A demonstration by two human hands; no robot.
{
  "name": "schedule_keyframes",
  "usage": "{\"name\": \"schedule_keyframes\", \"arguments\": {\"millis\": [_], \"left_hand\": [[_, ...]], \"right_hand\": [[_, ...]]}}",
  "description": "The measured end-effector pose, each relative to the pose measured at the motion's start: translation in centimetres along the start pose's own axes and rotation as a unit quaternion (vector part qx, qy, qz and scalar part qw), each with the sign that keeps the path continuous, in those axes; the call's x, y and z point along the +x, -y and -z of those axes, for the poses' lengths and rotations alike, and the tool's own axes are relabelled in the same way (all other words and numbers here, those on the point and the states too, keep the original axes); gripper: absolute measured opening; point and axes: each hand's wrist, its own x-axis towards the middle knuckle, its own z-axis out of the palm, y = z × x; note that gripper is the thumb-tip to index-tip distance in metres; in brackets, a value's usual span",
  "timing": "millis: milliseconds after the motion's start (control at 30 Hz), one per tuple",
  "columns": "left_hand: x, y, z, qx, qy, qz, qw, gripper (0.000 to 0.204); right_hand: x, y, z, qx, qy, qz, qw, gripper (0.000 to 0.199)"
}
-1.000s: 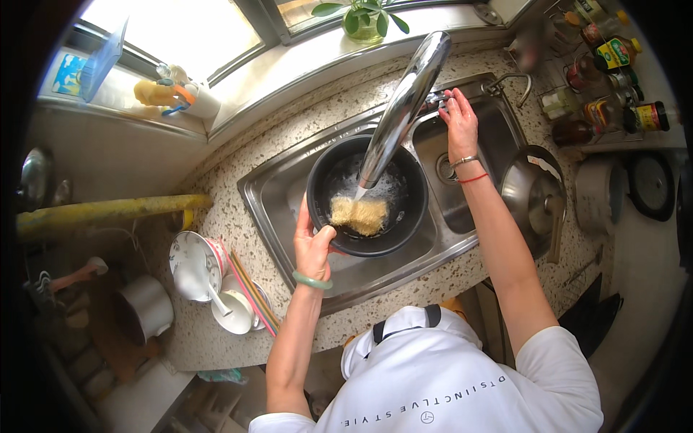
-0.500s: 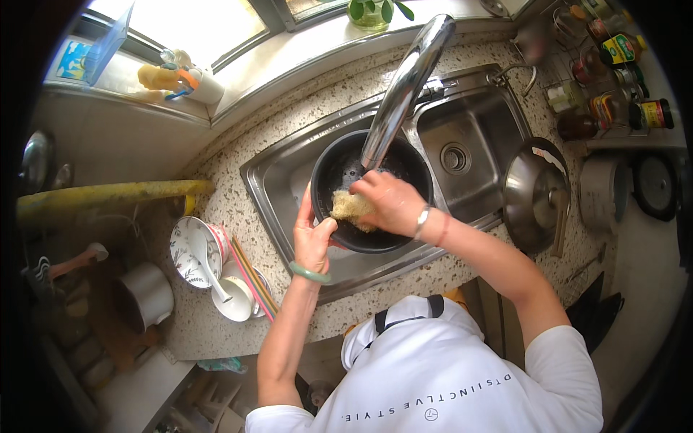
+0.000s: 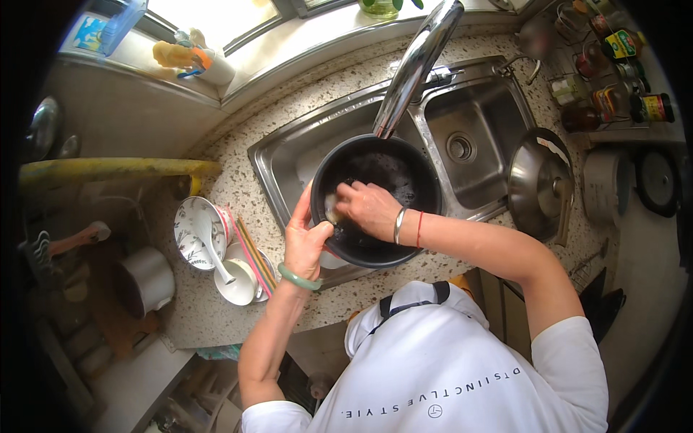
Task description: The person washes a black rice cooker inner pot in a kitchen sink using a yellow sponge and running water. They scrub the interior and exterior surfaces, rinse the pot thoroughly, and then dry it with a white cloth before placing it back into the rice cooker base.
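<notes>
A dark round cooking pot (image 3: pixel 427 172) is held over the left basin, tipped toward me, with some suds and water inside. My left hand (image 3: pixel 306 237) grips its left rim, thumb over the edge and fingers behind the wall. Inside the pot my right hand (image 3: pixel 369 209) presses a pale tan loofah sponge (image 3: pixel 331 208) against the left inner wall. Its fingers are curled around the sponge and hide most of it. The spout of the chrome faucet (image 3: pixel 415 72) ends just above the pot's far rim.
The steel double sink (image 3: pixel 268 157) is set in a speckled counter. A wok lid (image 3: pixel 530 180) leans at its right. Bowls (image 3: pixel 189 249) with a white spoon (image 3: pixel 209 245) and chopsticks (image 3: pixel 249 249) stand on the left. Seasoning jars (image 3: pixel 606 101) fill a rack at far right.
The pot has come nearer to me and out from under the spout. My right hand has moved with the sponge down along the pot's left inner wall. The left hand keeps its grip.
</notes>
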Motion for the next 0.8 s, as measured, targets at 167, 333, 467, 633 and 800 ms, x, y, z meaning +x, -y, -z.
{"name": "schedule_keyframes", "arguments": {"millis": [167, 333, 467, 633, 800], "left_hand": [[-0.6, 0.1, 0.3, -0.006, 0.006, 0.036, 0.999, 0.08], [-0.8, 0.0, -0.3, -0.001, 0.005, 0.031, 0.999, 0.081], [-0.4, 0.1, -0.9, 0.016, 0.002, 0.02, 1.0, 0.082], [0.5, -0.1, -1.0, 0.03, -0.022, 0.02, 0.999, 0.081], [0.8, 0.6, -1.3, 0.036, -0.025, -0.008, 0.999, 0.08]], "right_hand": [[-2.3, -0.3, 1.1, -0.072, 0.1, 0.088, 0.989, 0.015], [-2.2, -3.3, 1.0, -0.164, 0.05, -0.019, 0.985, 0.014], [0.5, -2.8, 0.2, -0.109, -0.001, -0.098, 0.989, 0.011], [2.0, 0.1, -2.1, 0.171, -0.133, -0.169, 0.961, 0.02], [3.0, 0.5, -3.2, 0.531, -0.184, -0.307, 0.768, 0.022]]}}
